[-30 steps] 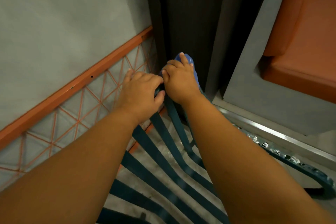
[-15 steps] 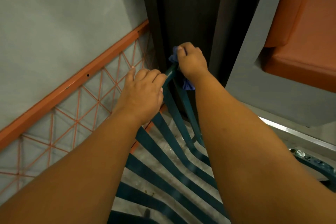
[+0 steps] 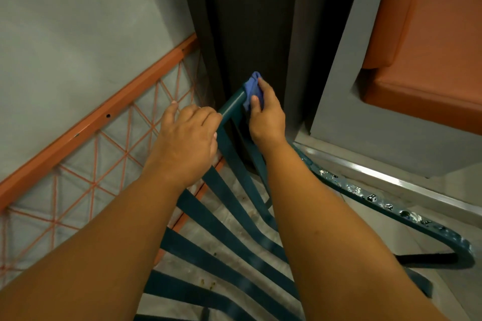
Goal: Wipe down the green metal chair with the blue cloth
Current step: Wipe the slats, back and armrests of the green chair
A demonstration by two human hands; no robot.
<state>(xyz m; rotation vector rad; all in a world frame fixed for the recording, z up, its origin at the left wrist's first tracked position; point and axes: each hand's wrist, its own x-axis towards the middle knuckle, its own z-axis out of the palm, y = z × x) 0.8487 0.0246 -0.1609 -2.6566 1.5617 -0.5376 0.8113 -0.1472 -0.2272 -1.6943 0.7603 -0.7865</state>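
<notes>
The green metal chair (image 3: pixel 229 219) fills the lower middle of the head view, its flat slats running from the top rail down toward me. My right hand (image 3: pixel 266 114) presses the bunched blue cloth (image 3: pixel 251 87) against the far end of the top rail. My left hand (image 3: pixel 187 138) grips the near end of that rail, fingers curled over it. The chair's armrest (image 3: pixel 386 206), chipped and spotted with white, curves away to the right.
An orange frame with string lattice (image 3: pixel 99 122) stands close on the left against a grey wall. A dark panel (image 3: pixel 250 21) rises right behind the chair. A grey unit with an orange cushion (image 3: pixel 430 60) sits at the right, above a metal floor strip (image 3: pixel 391 174).
My right hand has slid the blue cloth along the top rail away from my left hand, baring a stretch of rail between them. The left hand keeps its hold.
</notes>
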